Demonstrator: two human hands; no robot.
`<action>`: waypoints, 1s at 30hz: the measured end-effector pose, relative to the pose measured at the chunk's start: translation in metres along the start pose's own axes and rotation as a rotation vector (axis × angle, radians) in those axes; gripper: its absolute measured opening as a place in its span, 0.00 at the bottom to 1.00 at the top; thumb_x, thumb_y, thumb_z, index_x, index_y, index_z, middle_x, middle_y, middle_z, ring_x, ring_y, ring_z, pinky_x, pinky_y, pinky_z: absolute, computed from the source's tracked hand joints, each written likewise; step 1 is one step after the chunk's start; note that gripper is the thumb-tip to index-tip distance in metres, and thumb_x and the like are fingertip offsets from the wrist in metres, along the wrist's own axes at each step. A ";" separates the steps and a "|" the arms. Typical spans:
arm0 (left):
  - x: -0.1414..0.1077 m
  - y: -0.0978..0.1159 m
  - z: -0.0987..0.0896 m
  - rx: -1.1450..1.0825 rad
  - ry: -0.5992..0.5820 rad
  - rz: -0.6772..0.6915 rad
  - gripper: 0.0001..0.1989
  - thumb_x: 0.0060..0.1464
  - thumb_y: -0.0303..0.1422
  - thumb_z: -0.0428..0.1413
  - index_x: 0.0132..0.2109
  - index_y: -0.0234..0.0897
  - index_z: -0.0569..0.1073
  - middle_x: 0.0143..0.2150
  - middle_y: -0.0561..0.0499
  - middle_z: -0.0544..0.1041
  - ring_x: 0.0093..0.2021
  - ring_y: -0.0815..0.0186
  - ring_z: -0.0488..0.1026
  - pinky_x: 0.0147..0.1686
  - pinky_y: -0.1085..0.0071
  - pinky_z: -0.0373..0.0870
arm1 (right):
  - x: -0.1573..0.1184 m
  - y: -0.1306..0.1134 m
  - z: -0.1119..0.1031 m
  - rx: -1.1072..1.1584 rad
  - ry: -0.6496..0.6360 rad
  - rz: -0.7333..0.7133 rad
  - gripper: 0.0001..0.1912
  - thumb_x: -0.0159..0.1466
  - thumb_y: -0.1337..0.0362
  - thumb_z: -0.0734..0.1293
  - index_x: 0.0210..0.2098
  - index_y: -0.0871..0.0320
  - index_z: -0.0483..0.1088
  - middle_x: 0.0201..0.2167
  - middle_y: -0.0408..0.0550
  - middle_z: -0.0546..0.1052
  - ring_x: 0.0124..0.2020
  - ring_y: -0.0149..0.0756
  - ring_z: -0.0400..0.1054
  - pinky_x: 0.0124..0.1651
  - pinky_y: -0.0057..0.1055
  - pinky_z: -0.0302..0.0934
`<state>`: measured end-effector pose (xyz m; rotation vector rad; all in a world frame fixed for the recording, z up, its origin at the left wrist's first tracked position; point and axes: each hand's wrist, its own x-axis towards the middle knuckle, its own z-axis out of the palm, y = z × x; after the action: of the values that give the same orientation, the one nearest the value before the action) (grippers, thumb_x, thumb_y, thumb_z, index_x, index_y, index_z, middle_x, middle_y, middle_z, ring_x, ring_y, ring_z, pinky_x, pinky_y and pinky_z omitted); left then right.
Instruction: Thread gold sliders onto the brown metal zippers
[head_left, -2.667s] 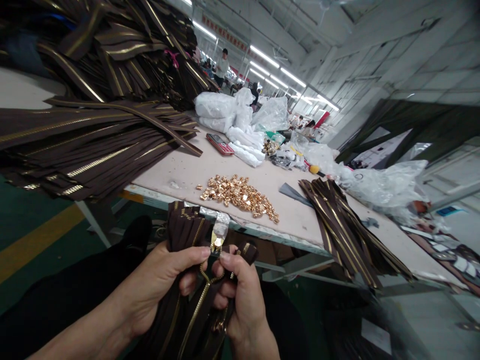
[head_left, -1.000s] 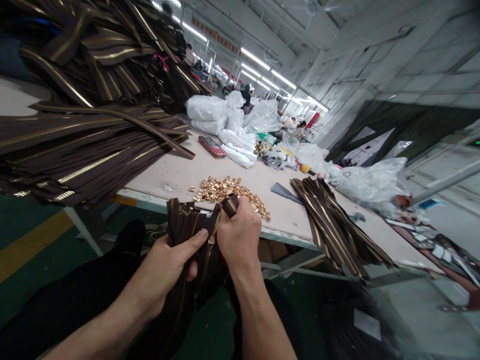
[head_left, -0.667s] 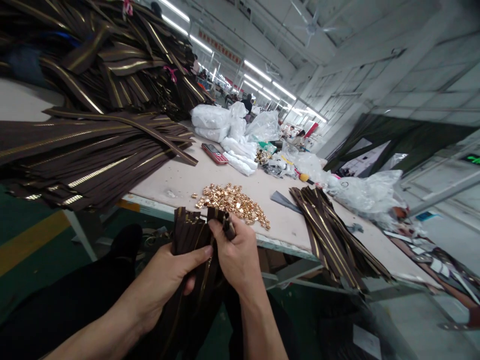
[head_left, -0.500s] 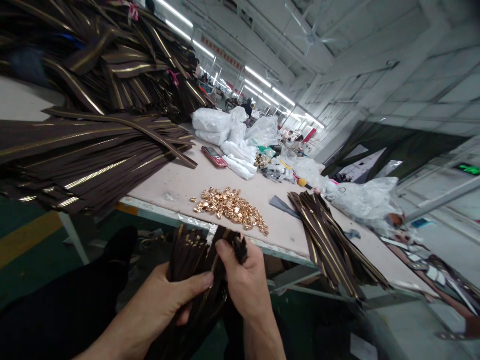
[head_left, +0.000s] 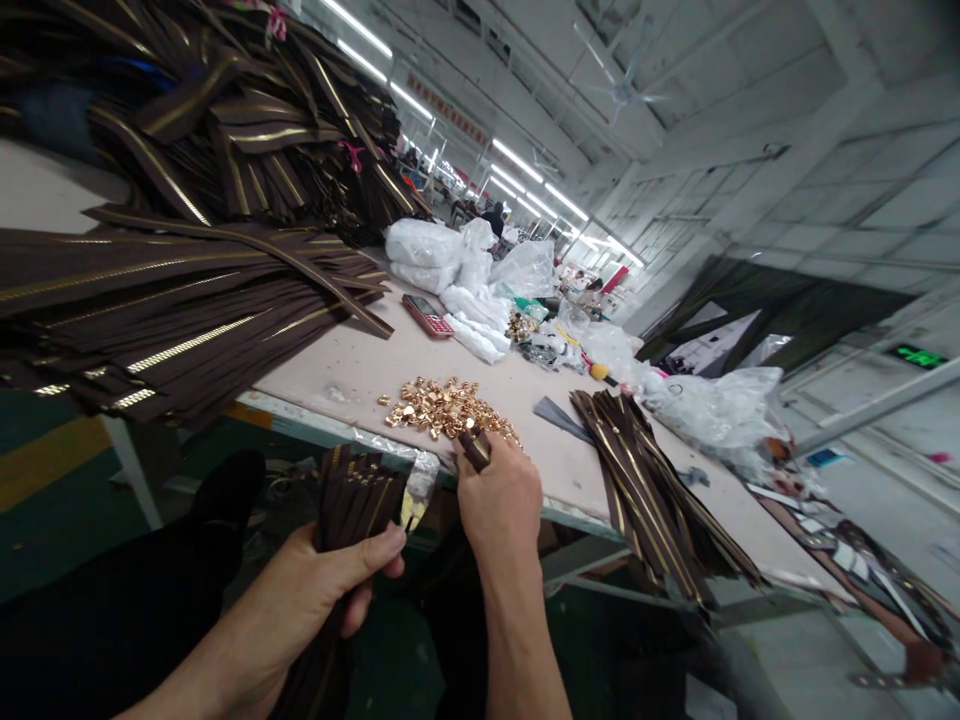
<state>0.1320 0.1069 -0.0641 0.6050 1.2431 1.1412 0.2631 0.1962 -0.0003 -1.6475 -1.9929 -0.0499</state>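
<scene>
A bundle of dark brown zippers (head_left: 358,505) with gold teeth hangs in my left hand (head_left: 330,575), thumb across the front and fingers wrapped behind. Its cut ends point up, just below the table edge. My right hand (head_left: 501,490) is closed around a brown zipper end (head_left: 475,448) that pokes out above the fist; the rest of that piece is hidden. This fist is over the near right part of a heap of small gold zipper sliders (head_left: 435,405), covering some of them. Between the hands, a yellowish metal fixture (head_left: 412,508) sits at the table edge under clear wrapping.
A tall pile of brown zippers (head_left: 172,320) fills the left side of the table (head_left: 337,372). A red phone (head_left: 429,316) and white plastic bags (head_left: 431,245) lie behind the sliders. Another zipper bundle (head_left: 645,480) hangs over the edge at right, by a grey strip (head_left: 561,418).
My right hand has come away from the bundle, moving up and forward to the sliders with a zipper end in it. My left hand has shifted slightly left with its bundle.
</scene>
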 end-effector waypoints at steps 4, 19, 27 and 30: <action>-0.006 0.013 0.002 0.002 0.007 0.045 0.24 0.40 0.55 0.65 0.23 0.37 0.74 0.16 0.55 0.67 0.20 0.68 0.60 0.24 0.72 0.55 | 0.008 -0.015 0.006 -0.173 -0.039 0.042 0.04 0.63 0.67 0.68 0.38 0.59 0.74 0.35 0.57 0.80 0.35 0.48 0.74 0.34 0.35 0.56; -0.005 -0.002 0.002 -0.219 -0.120 -0.049 0.25 0.43 0.51 0.68 0.38 0.34 0.79 0.12 0.59 0.62 0.18 0.72 0.56 0.20 0.76 0.53 | -0.080 -0.001 0.004 0.752 -0.146 -0.076 0.10 0.69 0.61 0.65 0.34 0.58 0.75 0.29 0.46 0.77 0.30 0.34 0.72 0.34 0.26 0.64; -0.005 -0.001 0.001 -0.217 -0.050 -0.044 0.23 0.40 0.49 0.70 0.34 0.33 0.79 0.15 0.59 0.63 0.20 0.73 0.55 0.21 0.76 0.51 | -0.079 -0.004 0.018 0.802 0.000 -0.159 0.08 0.68 0.64 0.67 0.33 0.59 0.75 0.25 0.43 0.76 0.24 0.29 0.73 0.29 0.21 0.66; -0.003 -0.002 0.001 -0.226 -0.042 -0.027 0.24 0.40 0.49 0.70 0.34 0.32 0.79 0.15 0.59 0.63 0.19 0.73 0.55 0.22 0.75 0.50 | -0.079 -0.004 0.024 0.728 0.062 -0.202 0.06 0.67 0.65 0.67 0.35 0.59 0.75 0.26 0.44 0.77 0.26 0.30 0.74 0.30 0.22 0.67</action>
<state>0.1335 0.1039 -0.0642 0.4388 1.0655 1.2203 0.2580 0.1324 -0.0531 -0.9656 -1.8131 0.4863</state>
